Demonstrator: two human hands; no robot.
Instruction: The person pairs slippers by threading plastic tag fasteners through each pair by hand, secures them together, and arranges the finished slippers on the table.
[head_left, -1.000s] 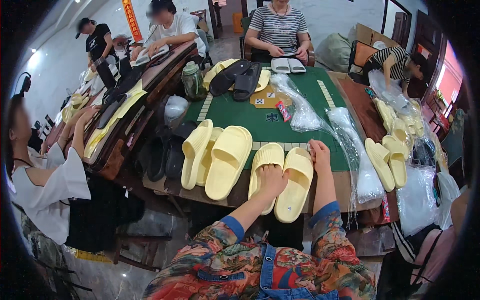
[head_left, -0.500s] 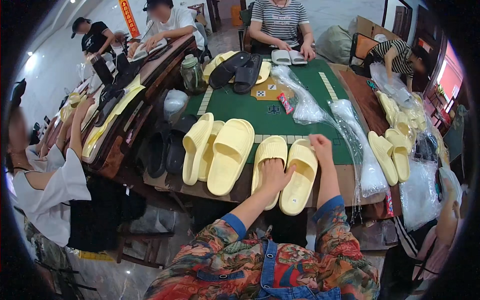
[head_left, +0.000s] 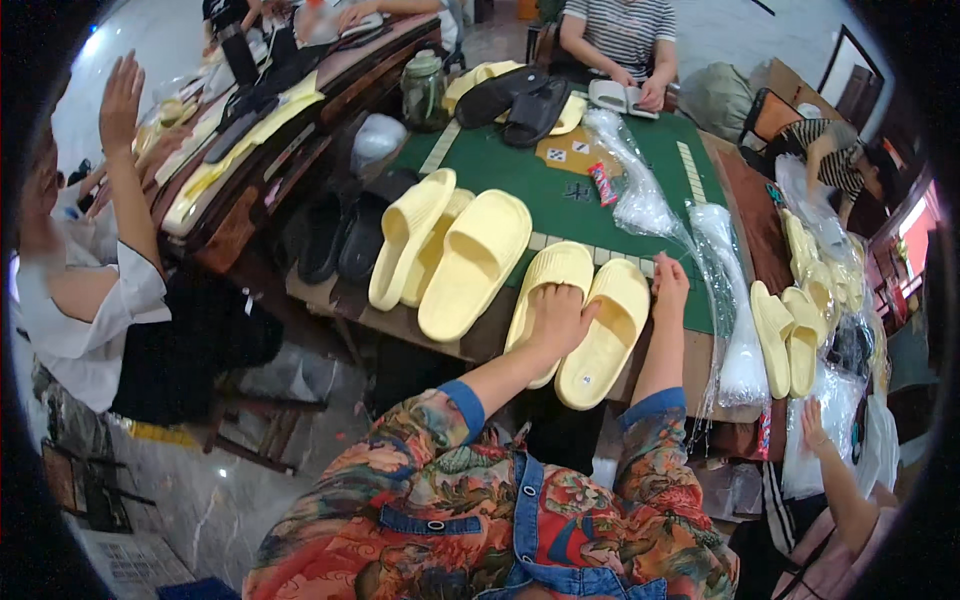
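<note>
Pale yellow slipper pair [head_left: 585,315] at frame centre, on near edge of green-topped table [head_left: 520,185]; long axes run lower left to upper right, heels toward person.
Left hand [head_left: 560,318] lies flat on pair's left slipper, fingers loosely spread over strap, no pinch.
Right hand [head_left: 668,280] just right of pair's right slipper, fingers curled at clear plastic bags [head_left: 700,260]; actual pinch cannot tell.
Second yellow pair [head_left: 450,250] left of centre.

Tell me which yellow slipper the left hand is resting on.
The left hand rests on the left slipper of the near pair, beside its mate; the other yellow pairs lie untouched.
</note>
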